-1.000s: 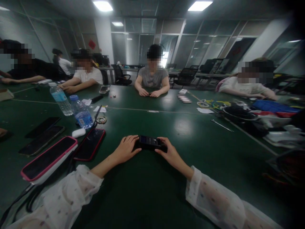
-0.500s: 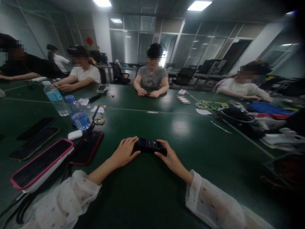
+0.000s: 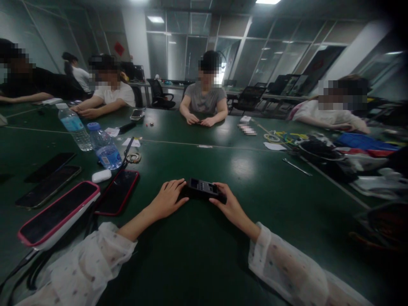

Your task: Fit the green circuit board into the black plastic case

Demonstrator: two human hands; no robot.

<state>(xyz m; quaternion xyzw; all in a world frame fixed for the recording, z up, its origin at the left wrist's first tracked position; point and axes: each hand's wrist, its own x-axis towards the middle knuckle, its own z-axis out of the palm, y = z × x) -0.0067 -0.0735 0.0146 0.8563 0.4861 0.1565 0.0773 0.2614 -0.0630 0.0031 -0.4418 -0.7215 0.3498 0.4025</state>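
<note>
A small black device (image 3: pixel 202 187) with a screen and buttons rests on the green table (image 3: pixel 191 246) in front of me. My left hand (image 3: pixel 168 198) is at its left end, fingers over the edge and thumb along the near side. At the right end, my right hand (image 3: pixel 228 203) grips the device between thumb and fingers, the thumb on the near side. Part of each end of the device is hidden by the fingers.
On the left lie a red-edged phone (image 3: pixel 117 193), a pink-edged phone (image 3: pixel 60 214), a white case (image 3: pixel 101 176) and two bottles (image 3: pixel 103 148). A wrench (image 3: pixel 297 167) and a heap of cables (image 3: pixel 321 153) lie right. Several people sit around the table.
The device has shifted slightly to the right in view and its right end is turned a little nearer. My right hand has moved slightly right with it. The whole view has shifted a little.
</note>
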